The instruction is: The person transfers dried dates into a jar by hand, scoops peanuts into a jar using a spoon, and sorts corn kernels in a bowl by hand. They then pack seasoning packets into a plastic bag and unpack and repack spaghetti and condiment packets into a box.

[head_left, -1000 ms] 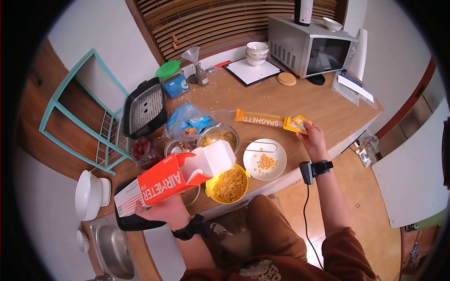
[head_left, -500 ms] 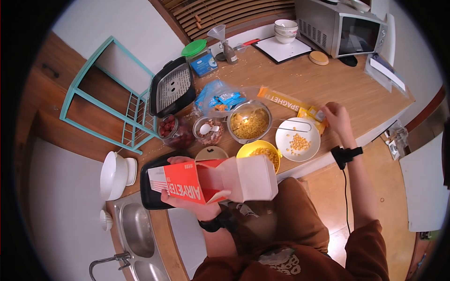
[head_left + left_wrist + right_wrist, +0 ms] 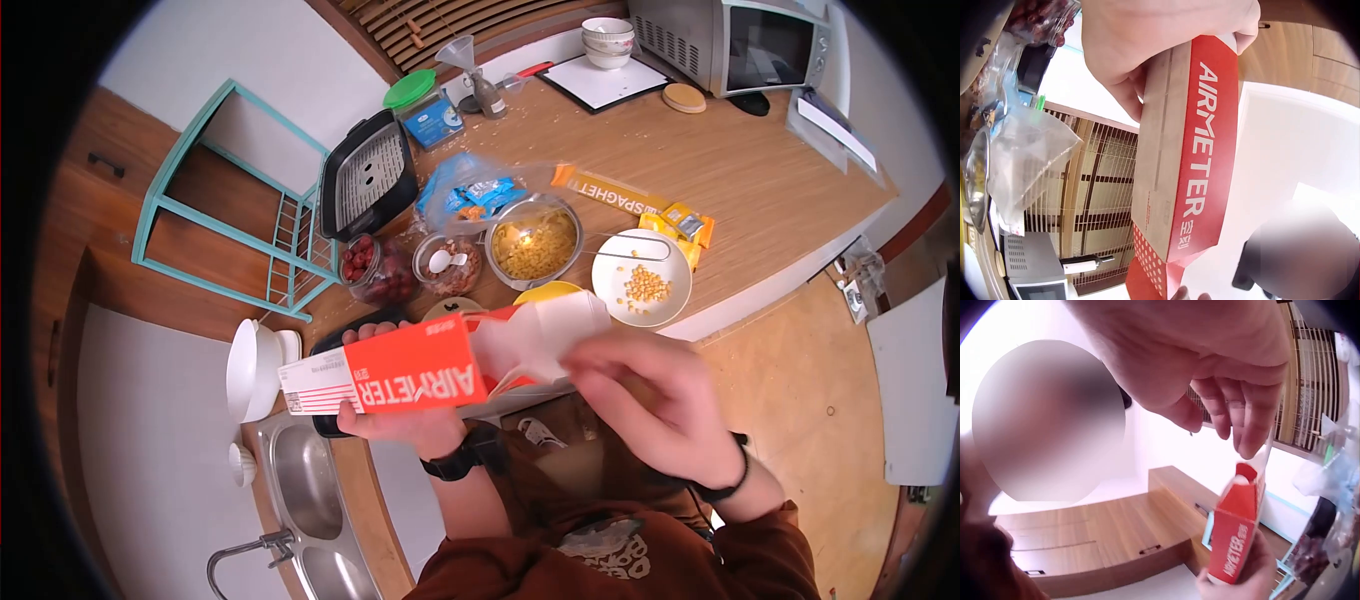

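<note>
My left hand [image 3: 405,424] grips a red and white cardboard box [image 3: 415,365] printed AIRMETER, thumb on one side and fingers behind. The box is held in the air, tilted, its white flap [image 3: 572,318] spread out at the right end. At that flap is my right hand [image 3: 655,405], fingers loosely bent and fingertips right by the opening. The right wrist view shows those fingers [image 3: 1250,425] above the box's open red end [image 3: 1238,500], with nothing between them. Yellow packets [image 3: 680,225] lie on the counter by an orange spaghetti pack [image 3: 610,190].
Near the box are a white plate [image 3: 610,285] with corn kernels, a metal bowl [image 3: 572,245] of yellow pieces, a jar [image 3: 385,285] of red fruit and a partly hidden yellow bowl [image 3: 545,293]. A teal rack [image 3: 215,230] and sink [image 3: 305,470] are at left.
My right hand has let go of a yellow packet by the spaghetti pack and moved to the box's open end. My left hand has kept hold of the box and turned it.
</note>
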Demonstrator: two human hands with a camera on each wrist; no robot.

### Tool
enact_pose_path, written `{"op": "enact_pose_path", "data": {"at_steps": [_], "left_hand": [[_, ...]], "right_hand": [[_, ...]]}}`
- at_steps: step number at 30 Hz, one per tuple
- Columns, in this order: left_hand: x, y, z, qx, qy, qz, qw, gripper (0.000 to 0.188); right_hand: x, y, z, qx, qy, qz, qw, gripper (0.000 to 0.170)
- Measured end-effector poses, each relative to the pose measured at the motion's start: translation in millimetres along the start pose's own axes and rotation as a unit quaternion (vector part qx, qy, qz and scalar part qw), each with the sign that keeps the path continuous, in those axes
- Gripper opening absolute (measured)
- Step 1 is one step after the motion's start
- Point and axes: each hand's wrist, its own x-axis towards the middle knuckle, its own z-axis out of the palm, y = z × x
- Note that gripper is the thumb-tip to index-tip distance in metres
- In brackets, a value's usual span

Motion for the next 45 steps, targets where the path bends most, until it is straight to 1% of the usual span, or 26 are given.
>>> {"op": "enact_pose_path", "data": {"at_steps": [1,3,5,6,7,8,10,11,13,16,18,20,22,24,26,28,29,30,32,33,35,36,38,39,41,45], "left_hand": [[-0.2,-4.5,6.9,0.028,0.062,0.014,0.998,0.067],[2.9,-13.0,7.2,0.056,0.160,0.037,0.985,0.073],[9.4,-20.3,-0.9,0.060,0.181,0.024,0.981,0.071],[14.2,-23.9,-1.4,0.069,0.201,0.008,0.977,0.070],[18.8,-27.4,1.7,0.027,0.198,-0.026,0.979,0.065],[28.6,-33.8,-1.0,0.036,0.188,-0.023,0.981,0.063],[42.2,-51.4,19.8,0.092,0.205,0.019,0.974,0.060],[47.0,-56.5,24.4,0.086,0.203,0.017,0.975,0.060],[54.8,-64.4,31.5,0.109,0.122,0.054,0.985,0.058],[62.4,-73.9,26.7,0.108,0.123,0.005,0.986,0.059],[67.3,-85.4,26.8,0.116,0.109,-0.003,0.987,0.057],[73.7,-100.5,33.4,0.123,0.095,-0.012,0.988,0.054],[80.5,-109.9,50.5,0.119,0.113,-0.018,0.986,0.048],[84.8,-119.1,63.3,0.098,0.109,-0.031,0.989,0.040],[94.6,-130.3,71.0,0.124,0.094,-0.034,0.987,0.038],[106.6,-144.9,72.1,0.106,0.104,-0.056,0.987,0.035],[114.1,-154.4,70.0,0.108,0.096,-0.061,0.988,0.034],[121.2,-164.3,65.5,0.112,0.086,-0.068,0.988,0.033],[131.4,-180.1,56.0,0.108,0.076,-0.083,0.988,0.033],[133.9,-186.0,57.8,0.110,0.063,-0.104,0.986,0.033],[136.1,-195.7,58.6,0.114,0.044,-0.137,0.983,0.036],[138.0,-200.3,57.1,0.115,0.043,-0.139,0.983,0.036],[141.9,-209.3,53.2,0.126,0.040,-0.160,0.978,0.038],[144.4,-213.3,51.3,0.127,0.040,-0.161,0.978,0.038],[150.2,-220.9,47.4,0.180,0.012,-0.150,0.972,0.040],[151.7,-232.3,54.4,0.239,-0.048,-0.140,0.960,0.049]], "right_hand": [[4.6,17.7,9.3,-0.021,0.025,-0.005,0.999,0.016],[14.0,56.2,17.5,0.036,0.063,0.075,0.995,0.018],[26.3,97.4,21.9,0.166,0.092,0.151,0.970,0.024],[30.7,106.6,24.7,0.161,0.094,0.147,0.971,0.024],[35.0,111.6,28.9,0.212,0.114,0.194,0.951,0.027],[38.6,113.4,32.4,0.262,0.134,0.240,0.925,0.030],[50.5,104.2,30.0,0.260,0.137,0.256,0.921,0.033],[55.5,106.0,26.4,0.268,0.158,0.245,0.918,0.034],[61.1,95.7,14.1,0.283,0.200,0.242,0.906,0.038],[64.4,96.3,-1.5,0.233,0.184,0.206,0.932,0.038],[69.9,94.7,-6.5,0.223,0.184,0.224,0.931,0.039],[78.1,94.8,-14.2,0.199,0.198,0.214,0.935,0.048],[89.7,101.5,-31.6,0.186,0.171,0.206,0.945,0.044],[100.9,94.4,-43.9,0.102,0.115,0.158,0.975,0.044],[112.4,90.7,-57.0,0.078,0.109,0.132,0.982,0.043],[126.9,109.2,-74.1,-0.087,0.084,0.122,0.985,0.042],[132.4,119.0,-79.1,-0.062,0.131,0.073,0.987,0.043],[135.2,123.6,-85.6,-0.063,0.132,0.073,0.987,0.043],[139.9,129.0,-98.9,-0.148,0.127,0.140,0.971,0.041],[144.6,132.7,-105.1,-0.149,0.130,0.139,0.970,0.041],[151.5,141.3,-115.9,-0.054,0.086,0.223,0.970,0.038],[151.9,138.2,-114.9,-0.054,0.088,0.222,0.970,0.038],[152.7,133.2,-110.0,0.012,0.153,0.223,0.963,0.032],[156.6,145.3,-114.5,0.012,0.153,0.223,0.963,0.032],[167.7,180.4,-124.7,0.138,0.121,0.274,0.944,0.025],[170.5,178.4,-121.6,0.172,0.128,0.325,0.921,0.025]]}}
